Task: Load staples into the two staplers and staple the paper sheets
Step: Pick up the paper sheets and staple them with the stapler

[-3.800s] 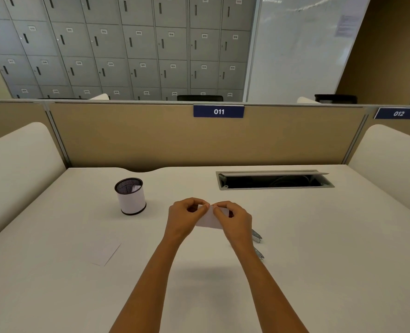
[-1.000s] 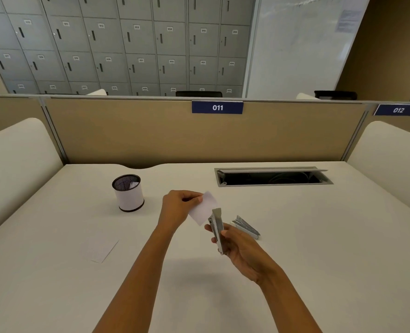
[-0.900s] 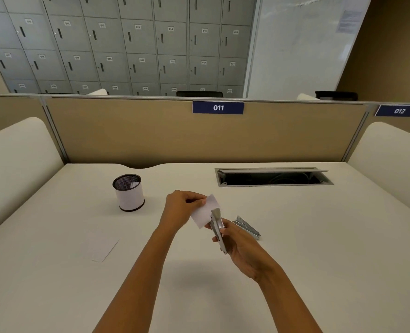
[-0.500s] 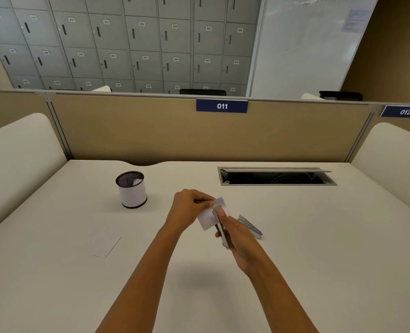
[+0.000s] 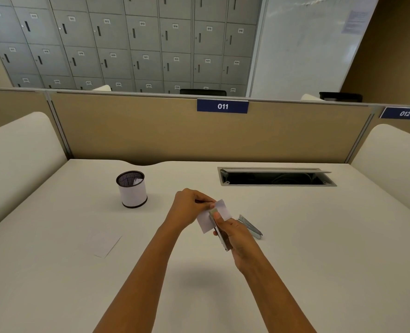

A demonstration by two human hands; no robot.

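Head view, stapling stage. The left hand (image 5: 189,207) pinches the upper left edge of the small white paper sheets (image 5: 204,222) between thumb and fingertips and holds them above the worktop (image 5: 319,248). The right hand (image 5: 234,235) is curled round a silver stapler (image 5: 221,239), thumb laid on its upper arm near the head. The head of this stapler overlaps the middle of the sheets, so the paper appears to sit in its mouth; whether the arm is pressed fully down cannot be told at this size. The second stapler (image 5: 250,227) lies on the worktop just beside the right hand, its two arms slightly splayed, and neither hand touches it. A further sheet (image 5: 106,243) lies flat on the worktop well to the left, near a mesh cup (image 5: 131,189) that holds a scrap of white paper. No strip or box of staples is visible. Judged progress: since the held stapler is applied to paper, it is probably loaded, and the first stapling is in hand but not confirmed. Left to do, by this reading: complete the press, check the staple, then use the second stapler, whose loading cannot be judged here, possibly on the lying sheet.
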